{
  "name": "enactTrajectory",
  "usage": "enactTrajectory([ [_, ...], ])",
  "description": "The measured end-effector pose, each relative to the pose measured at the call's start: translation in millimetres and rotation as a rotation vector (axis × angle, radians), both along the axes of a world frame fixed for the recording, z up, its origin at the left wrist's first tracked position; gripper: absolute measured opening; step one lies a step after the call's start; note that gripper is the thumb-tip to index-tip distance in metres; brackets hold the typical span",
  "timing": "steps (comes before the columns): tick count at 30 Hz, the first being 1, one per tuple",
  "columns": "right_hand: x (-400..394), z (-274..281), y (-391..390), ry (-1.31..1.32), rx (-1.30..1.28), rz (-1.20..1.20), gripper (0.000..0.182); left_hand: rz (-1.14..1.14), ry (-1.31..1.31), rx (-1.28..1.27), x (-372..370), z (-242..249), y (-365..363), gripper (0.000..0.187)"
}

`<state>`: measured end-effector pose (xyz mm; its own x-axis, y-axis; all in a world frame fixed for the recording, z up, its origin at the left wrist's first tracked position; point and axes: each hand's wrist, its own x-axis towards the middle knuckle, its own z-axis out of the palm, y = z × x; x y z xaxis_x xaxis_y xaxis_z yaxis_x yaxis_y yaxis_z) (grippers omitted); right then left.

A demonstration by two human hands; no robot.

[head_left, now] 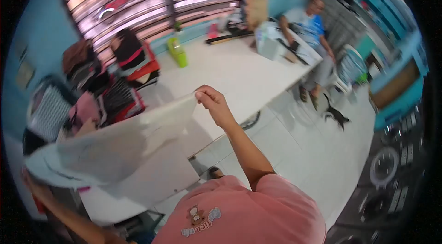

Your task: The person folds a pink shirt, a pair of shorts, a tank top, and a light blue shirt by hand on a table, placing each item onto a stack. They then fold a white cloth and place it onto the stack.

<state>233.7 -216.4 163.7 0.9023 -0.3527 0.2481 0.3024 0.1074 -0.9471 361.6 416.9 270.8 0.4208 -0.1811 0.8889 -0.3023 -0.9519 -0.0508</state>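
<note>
A pale, whitish cloth [119, 145] is stretched between my two hands above the white table [207, 66]. My right hand [211, 102] pinches one corner of it over the middle of the table. At the far left, my left hand [31, 182] is at the cloth's other end, blurred and partly hidden, so its fingers cannot be made out. Beyond the cloth lie piles of folded dark and red clothes [131, 57] and a pink garment [85, 110].
A green container [177, 52] and a white box [269, 43] stand on the table. A person [306, 27] sits at its far end. A cat [337, 116] is on the tiled floor. Front-loading machines [383, 166] line the right side; a barred window is behind the table.
</note>
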Motion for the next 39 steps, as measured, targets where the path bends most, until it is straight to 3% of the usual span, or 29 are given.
enactTrajectory([
  [2, -21, 19, -11, -0.027, -0.102, -0.100, 0.015, -0.207, 0.159, -0.694, -19, 11, -73, 0.041],
  [3, -30, 23, -16, -0.053, -0.171, -0.218, 0.015, -0.232, 0.169, -0.695, -16, 5, -74, 0.041],
  [4, -39, 27, -19, -0.076, -0.240, -0.327, 0.016, -0.149, 0.157, -0.493, -19, -7, -70, 0.037],
  [5, -48, 30, -20, -0.069, -0.144, -0.335, 0.016, -0.064, 0.139, -0.291, -18, -17, -66, 0.033],
  [6, -56, 31, -20, -0.069, -0.148, -0.347, 0.016, -0.076, 0.141, -0.293, -17, -21, -82, 0.033],
  [8, -73, 32, -19, -0.047, -0.039, -0.474, 0.014, -0.303, 0.253, -0.889, -23, -28, -124, 0.030],
  [10, -93, 34, -25, -0.129, -0.045, -0.550, 0.013, -0.280, 0.293, -0.850, -19, -46, -115, 0.035],
  [12, -110, 38, -34, -0.318, 0.003, -0.663, 0.011, -0.596, 0.185, -1.062, -6, -68, -89, 0.039],
  [13, -117, 43, -43, -0.300, 0.002, -0.696, 0.010, -0.602, 0.177, -1.513, -37, -24, -159, 0.042],
  [14, -118, 47, -51, -0.280, 0.004, -0.725, 0.009, -0.600, 0.176, -1.509, -29, -21, -169, 0.042],
  [16, -102, 58, -72, -0.167, -0.101, -0.652, 0.008, -0.226, 0.328, -0.826, -18, -27, -181, 0.034],
  [17, -94, 65, -82, -0.074, -0.216, -0.581, 0.007, -0.387, 0.378, -0.871, -5, -36, -189, 0.035],
  [18, -91, 74, -86, -0.100, -0.218, -0.586, 0.007, -0.402, 0.355, -0.874, -3, -29, -198, 0.035],
  [20, -95, 93, -94, -0.529, -0.177, -0.720, 0.007, -0.548, 0.219, -1.164, -14, -26, -210, 0.035],
  [21, -96, 96, -104, -0.526, -0.104, -0.740, 0.007, -0.508, 0.082, -0.879, -12, -24, -214, 0.033],
  [22, -95, 93, -120, -0.528, -0.101, -0.740, 0.007, -0.455, 0.097, -1.156, -14, -26, -225, 0.033],
  [24, -86, 83, -157, -0.446, 0.001, -0.496, 0.006, -0.465, 0.256, -1.228, -2, -37, -236, 0.045],
  [27, -66, 79, -212, -0.466, 0.035, -0.269, 0.010, -0.565, 0.400, -1.281, 21, -44, -289, 0.042],
  [28, -60, 78, -228, -0.441, 0.033, -0.158, 0.012, -0.603, 0.487, -1.302, 26, -48, -307, 0.041],
  [31, -3, 52, -280, -0.045, 0.136, -0.205, 0.010, -0.642, 0.756, -1.341, 51, -67, -364, 0.040],
  [32, 19, 33, -299, 0.052, 0.196, -0.169, 0.008, -0.609, 0.862, -1.330, 71, -85, -390, 0.041],
  [33, 41, 10, -316, 0.145, 0.245, -0.174, 0.008, -0.695, 1.013, -1.333, 133, -149, -365, 0.041],
  [34, 60, -19, -334, 0.190, 0.181, -0.221, 0.010, -0.588, 0.999, -1.153, 124, -136, -428, 0.039],
  [35, 78, -45, -347, 0.240, 0.118, -0.251, 0.011, -0.621, 1.110, -1.213, 134, -150, -454, 0.039],
  [36, 90, -63, -357, 0.242, 0.185, -0.286, 0.012, -0.627, 1.024, -1.140, 168, -213, -445, 0.037],
  [37, 98, -80, -364, 0.257, 0.260, -0.316, 0.012, -0.805, 0.940, -0.751, 186, -253, -438, 0.033],
  [38, 103, -93, -373, 0.333, 0.257, -0.323, 0.020, -0.534, 0.559, 0.101, 178, -238, -462, 0.029],
  [39, 101, -83, -363, 0.252, 0.378, -0.264, 0.025, -0.579, 0.922, -0.845, 173, -239, -500, 0.026],
])
